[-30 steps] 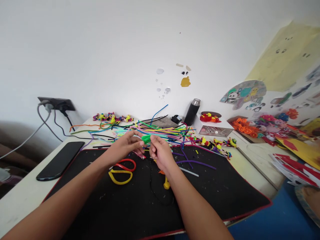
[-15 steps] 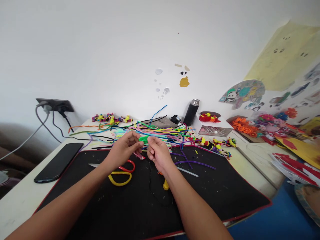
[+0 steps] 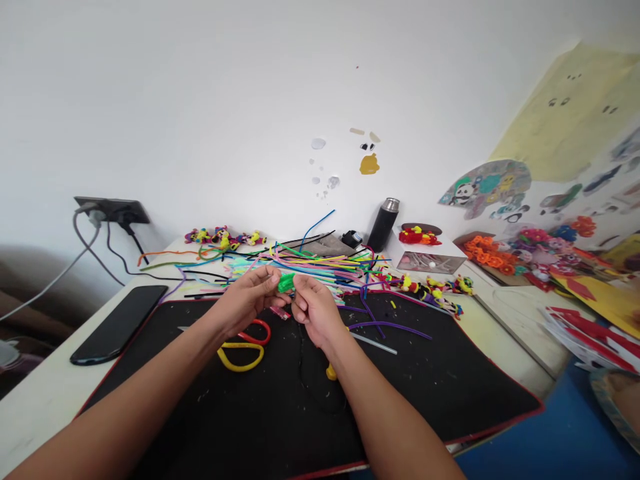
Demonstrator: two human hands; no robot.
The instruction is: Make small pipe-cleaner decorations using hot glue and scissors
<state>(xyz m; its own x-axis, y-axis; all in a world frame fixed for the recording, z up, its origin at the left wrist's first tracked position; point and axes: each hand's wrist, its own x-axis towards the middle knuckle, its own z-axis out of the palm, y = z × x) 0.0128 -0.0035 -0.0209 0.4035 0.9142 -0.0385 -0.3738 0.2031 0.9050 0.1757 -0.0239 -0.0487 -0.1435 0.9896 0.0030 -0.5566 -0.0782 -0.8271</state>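
A small bright green piece (image 3: 287,283), fuzzy like coiled pipe cleaner, is held between both hands above the black mat (image 3: 420,393). My left hand (image 3: 253,297) pinches its left end with thumb and fingertips. At its right end, my right hand (image 3: 316,308) has thumb and curled fingers closed on it. Under my left wrist lie scissors with red and yellow handles (image 3: 241,358), their blades partly covered. A yellow object (image 3: 331,372) is mostly hidden by my right forearm. Behind the hands spreads a pile of many-coloured pipe cleaners (image 3: 310,263).
A phone (image 3: 119,325) lies at left, near a wall socket (image 3: 113,210) with cables. A black flask (image 3: 383,225) stands beside a white box (image 3: 427,253). Small pipe-cleaner figures (image 3: 430,289) lie behind the mat. Purple stems (image 3: 393,326) rest on it at right.
The green piece has turned and tilted between my fingers, showing more of its ridged side. Both hands have shifted slightly downward. The things on the table stay as they were.
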